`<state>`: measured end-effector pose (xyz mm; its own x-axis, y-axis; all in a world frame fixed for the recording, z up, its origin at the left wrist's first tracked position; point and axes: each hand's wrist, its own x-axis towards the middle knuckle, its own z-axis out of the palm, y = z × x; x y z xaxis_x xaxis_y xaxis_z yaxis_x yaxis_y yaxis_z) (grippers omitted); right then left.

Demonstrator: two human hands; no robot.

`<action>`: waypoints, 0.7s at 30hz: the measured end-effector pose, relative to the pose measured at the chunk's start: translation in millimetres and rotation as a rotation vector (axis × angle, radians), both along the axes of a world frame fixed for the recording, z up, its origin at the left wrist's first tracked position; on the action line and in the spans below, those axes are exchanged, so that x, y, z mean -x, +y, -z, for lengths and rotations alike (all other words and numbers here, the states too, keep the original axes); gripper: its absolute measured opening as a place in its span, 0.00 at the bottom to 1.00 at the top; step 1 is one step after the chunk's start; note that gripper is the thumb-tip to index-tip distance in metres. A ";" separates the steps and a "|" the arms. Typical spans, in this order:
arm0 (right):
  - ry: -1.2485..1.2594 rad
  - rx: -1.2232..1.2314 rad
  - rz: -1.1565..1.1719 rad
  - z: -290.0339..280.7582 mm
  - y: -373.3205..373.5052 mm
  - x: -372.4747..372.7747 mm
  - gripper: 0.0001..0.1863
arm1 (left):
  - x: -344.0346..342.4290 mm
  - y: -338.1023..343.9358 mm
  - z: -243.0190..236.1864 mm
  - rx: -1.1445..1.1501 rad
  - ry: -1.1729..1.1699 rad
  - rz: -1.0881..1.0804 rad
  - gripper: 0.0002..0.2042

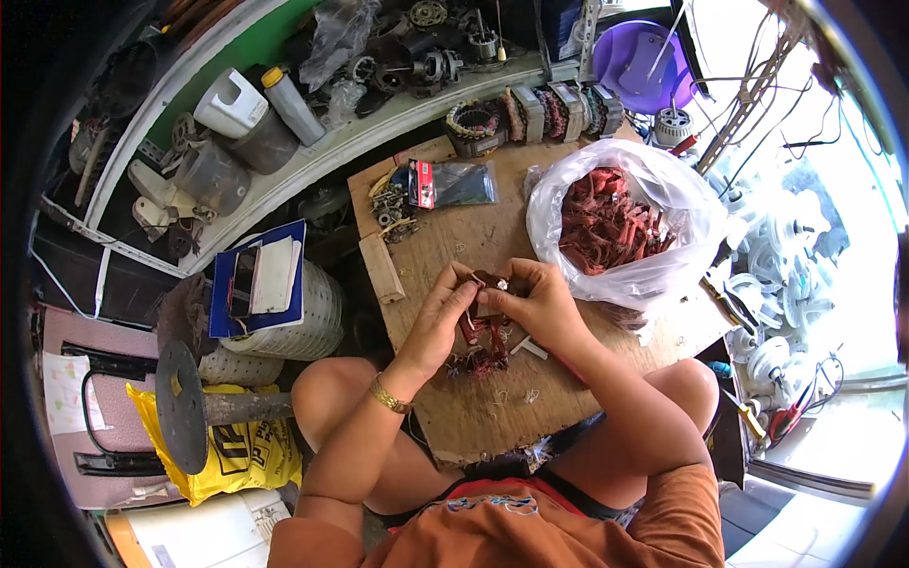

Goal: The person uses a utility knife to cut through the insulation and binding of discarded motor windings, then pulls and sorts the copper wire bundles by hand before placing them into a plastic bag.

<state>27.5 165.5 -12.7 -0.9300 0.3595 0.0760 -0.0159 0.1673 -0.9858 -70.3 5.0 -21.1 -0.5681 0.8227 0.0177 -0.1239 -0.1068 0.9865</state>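
Over the wooden board, my left hand [437, 317] and my right hand [542, 305] meet with fingertips pinched. Between them they hold a small reddish-brown wire bundle [490, 280], partly covered by the fingers. Below the hands, dark red wire scraps [483, 358] lie on the board [492, 417] beside a white strip [528, 348] and some thin pale bits. To the right of my hands stands an open white plastic bag [552, 204] full of reddish-brown wire clumps [614, 222].
Several motor stators [473, 123] line the board's far edge. A packaged item [453, 183] and small metal parts [390, 204] lie at the far left. Pliers [729, 305] rest at the right edge. Left of the board, a blue folder [220, 298] tops a drum.
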 end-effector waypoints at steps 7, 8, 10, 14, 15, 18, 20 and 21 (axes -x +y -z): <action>0.070 0.053 0.083 2.0 -4.3 -0.8 0.09 | -4.9 6.6 -14.3 0.034 -0.005 0.001 0.10; 0.089 0.077 0.063 3.1 -3.4 -0.6 0.09 | -6.3 7.0 -16.5 0.037 -0.039 -0.008 0.10; 0.109 0.101 0.037 2.9 -1.8 0.0 0.09 | -3.7 5.8 -12.8 0.041 -0.073 -0.024 0.09; 0.074 0.099 -0.101 -5.1 6.2 0.8 0.06 | -0.8 8.2 -10.8 -0.008 0.340 -0.194 0.07; 0.071 0.146 -0.168 -6.8 8.9 0.9 0.06 | -2.8 10.0 -14.6 -0.027 0.337 -0.199 0.07; -0.053 0.474 -0.288 -9.6 13.4 0.9 0.05 | -1.4 2.9 -14.8 0.062 0.258 -0.155 0.06; -0.067 0.461 -0.301 -10.2 16.0 0.3 0.05 | -2.0 3.6 -24.7 0.097 0.268 -0.156 0.06; -0.078 0.449 -0.314 -10.1 16.7 0.4 0.06 | -1.6 4.3 -28.0 0.132 0.279 -0.156 0.05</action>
<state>27.2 182.2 -2.6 -0.9945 0.0457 -0.0946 0.0789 -0.2704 -0.9595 -68.7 9.3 6.9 -0.6755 0.7319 0.0889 0.1602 0.0281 0.9867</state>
